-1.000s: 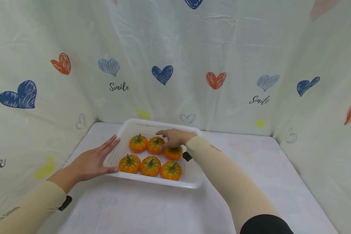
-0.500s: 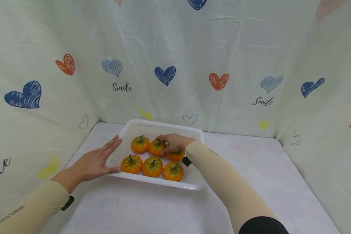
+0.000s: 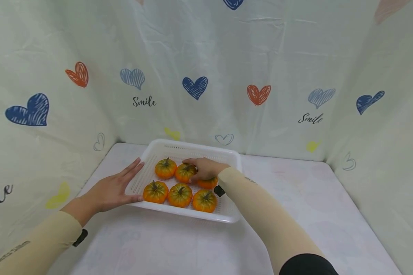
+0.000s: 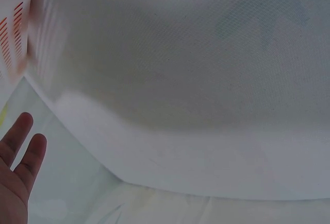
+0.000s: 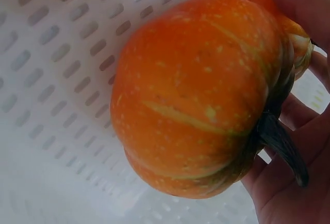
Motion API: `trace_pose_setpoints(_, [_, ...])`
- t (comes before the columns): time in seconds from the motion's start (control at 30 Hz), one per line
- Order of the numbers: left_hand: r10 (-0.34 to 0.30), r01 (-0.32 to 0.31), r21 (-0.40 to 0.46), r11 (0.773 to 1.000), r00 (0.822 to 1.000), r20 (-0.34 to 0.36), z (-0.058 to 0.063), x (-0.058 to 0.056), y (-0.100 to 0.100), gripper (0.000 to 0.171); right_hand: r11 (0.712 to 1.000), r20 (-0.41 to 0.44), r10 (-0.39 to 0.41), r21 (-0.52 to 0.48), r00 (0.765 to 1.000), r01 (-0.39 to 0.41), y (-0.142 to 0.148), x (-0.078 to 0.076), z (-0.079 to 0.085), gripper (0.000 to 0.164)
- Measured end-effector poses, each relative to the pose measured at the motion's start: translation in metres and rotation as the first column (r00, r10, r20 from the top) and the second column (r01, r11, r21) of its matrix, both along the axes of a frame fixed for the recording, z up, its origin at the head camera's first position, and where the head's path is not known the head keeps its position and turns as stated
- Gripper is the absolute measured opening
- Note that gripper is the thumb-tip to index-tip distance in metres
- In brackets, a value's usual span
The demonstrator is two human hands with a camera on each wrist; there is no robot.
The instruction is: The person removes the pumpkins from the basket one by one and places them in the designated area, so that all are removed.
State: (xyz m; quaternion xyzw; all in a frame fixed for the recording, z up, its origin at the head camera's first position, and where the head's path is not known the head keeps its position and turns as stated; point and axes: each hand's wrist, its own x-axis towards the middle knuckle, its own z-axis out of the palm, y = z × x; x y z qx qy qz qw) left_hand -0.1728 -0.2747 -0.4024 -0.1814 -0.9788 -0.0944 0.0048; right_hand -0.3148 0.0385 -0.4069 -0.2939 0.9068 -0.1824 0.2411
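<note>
Head view shows a white plastic basket [image 3: 206,216] with many small holes, resting on the pale surface [image 3: 158,244], and inside it six small orange pumpkins in two rows of three. The right hand [image 3: 206,168] reaches over the pumpkin at the back right [image 3: 208,184], which it partly hides, and its grip is curled round the middle back pumpkin [image 3: 182,175], with the thumb on the near side and the fingers on the far side. This pumpkin sits in the basket between its two neighbours of the back row.

The left hand [image 3: 113,189] has its fingers straight and spread at the left end of the basket, the thumb by the front corner; I cannot tell whether it presses on the rim.

In the right wrist view, the back right pumpkin fills the middle, with smooth, ribbed skin and a dark, bent stem. I judge the pumpkins stiff and not very heavy, perhaps a little slippery where the skin shines. The round sides, below the widest part, seem the best place to take hold; the thin stem could break under a pull. The basket looks light and may slide if somebody pushes it.
</note>
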Motion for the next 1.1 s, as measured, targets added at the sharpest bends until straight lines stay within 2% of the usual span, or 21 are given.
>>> trace_pose_setpoints(0.27, [-0.007,0.007,-0.005,1.000,1.000,0.009,0.002,-0.003,0.005,0.101,0.999,-0.004,-0.025,-0.037,1.000,0.025,0.004,-0.003,0.001,0.072])
trace_pose_setpoints(0.43, [0.000,0.000,-0.003,1.000,1.000,0.017,0.002,-0.003,0.006,0.102,0.998,-0.078,0.013,-0.053,0.997,-0.017,0.007,-0.003,0.009,0.072])
trace_pose_setpoints(0.53, [-0.005,0.005,0.000,1.000,1.000,0.022,0.002,-0.002,0.005,0.103,0.998,-0.109,0.036,-0.056,0.993,-0.042,0.011,-0.002,0.017,0.072])
trace_pose_setpoints(0.77, [0.002,-0.002,-0.009,1.000,1.000,0.019,0.005,-0.003,0.003,0.105,0.983,-0.047,0.049,-0.174,0.998,-0.056,0.032,0.002,0.050,0.075])
trace_pose_setpoints(0.93, [0.009,-0.009,0.000,1.000,0.999,0.031,0.008,-0.001,0.004,0.104,0.953,-0.079,0.058,-0.292,0.995,-0.078,0.063,0.009,0.075,0.075])
trace_pose_setpoints(1.1, [-0.002,0.002,0.004,1.000,1.000,0.031,0.008,0.000,0.002,0.103,0.886,-0.085,0.025,-0.460,0.996,-0.062,0.108,0.016,0.095,0.075])
